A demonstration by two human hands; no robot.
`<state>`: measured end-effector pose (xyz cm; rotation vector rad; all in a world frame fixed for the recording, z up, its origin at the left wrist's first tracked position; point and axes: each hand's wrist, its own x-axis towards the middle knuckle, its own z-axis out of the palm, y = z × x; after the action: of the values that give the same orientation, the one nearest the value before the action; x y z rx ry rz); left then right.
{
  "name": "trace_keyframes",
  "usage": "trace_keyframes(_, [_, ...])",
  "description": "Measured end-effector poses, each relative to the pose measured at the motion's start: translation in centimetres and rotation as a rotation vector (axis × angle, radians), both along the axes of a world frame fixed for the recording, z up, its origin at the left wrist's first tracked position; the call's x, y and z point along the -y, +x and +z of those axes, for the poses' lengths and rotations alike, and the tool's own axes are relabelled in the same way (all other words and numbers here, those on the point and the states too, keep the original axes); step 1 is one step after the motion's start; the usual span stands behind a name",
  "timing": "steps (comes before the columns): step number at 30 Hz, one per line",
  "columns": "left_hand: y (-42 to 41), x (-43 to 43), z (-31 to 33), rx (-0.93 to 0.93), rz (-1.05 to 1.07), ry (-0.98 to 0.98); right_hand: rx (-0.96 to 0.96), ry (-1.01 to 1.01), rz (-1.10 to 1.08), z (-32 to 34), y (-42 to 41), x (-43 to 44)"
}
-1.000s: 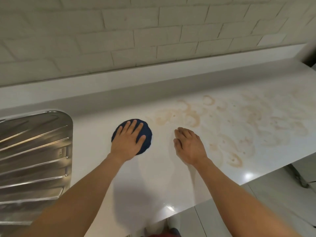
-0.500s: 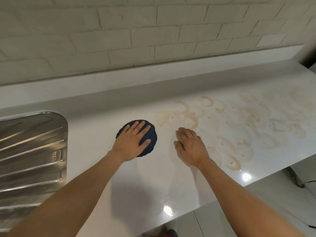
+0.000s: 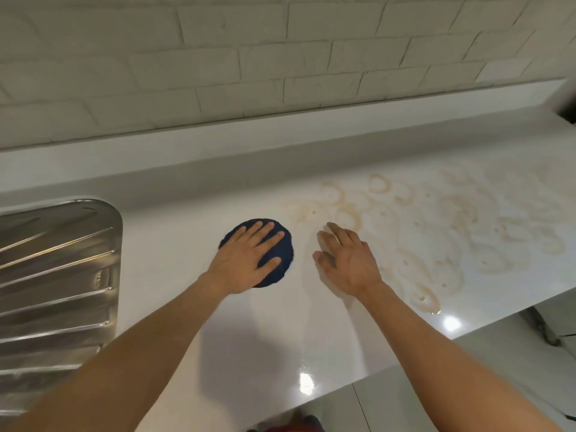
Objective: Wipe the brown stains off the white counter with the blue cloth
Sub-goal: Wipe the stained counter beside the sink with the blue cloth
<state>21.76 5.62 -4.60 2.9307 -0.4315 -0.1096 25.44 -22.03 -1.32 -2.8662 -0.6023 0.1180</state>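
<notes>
Both hands lie flat, fingers spread: left hand [image 3: 246, 260] presses blue cloth [image 3: 274, 244]; right hand [image 3: 346, 260] grips nothing. Light pressure risks smearing brown stains [image 3: 436, 232] across counter [image 3: 174, 244].

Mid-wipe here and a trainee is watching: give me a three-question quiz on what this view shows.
1. True or false: the left hand lies flat on the blue cloth.
2. The brown stains lie mostly on which side of the cloth? A) toward the metal drainboard B) toward the right hand and beyond it C) under the cloth only
3. What is the right hand holding?

Key: 1 true. 2 B. 3 nothing; it rests open on the counter.
</notes>
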Motion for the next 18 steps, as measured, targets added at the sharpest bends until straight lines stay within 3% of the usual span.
trace_keyframes(7, [3.6,3.5,0.6,-0.047,0.338,-0.024,-0.109,-0.035,0.014,-0.3,0.2,-0.7])
trace_keyframes(14, [-2.5,2.2,-0.1,0.002,0.225,-0.034,-0.092,-0.008,0.050,-0.9,-0.2,0.5])
trace_keyframes(18, [1.1,0.7,0.5,-0.046,0.429,-0.016,-0.101,-0.024,0.068,-0.8,-0.2,0.6])
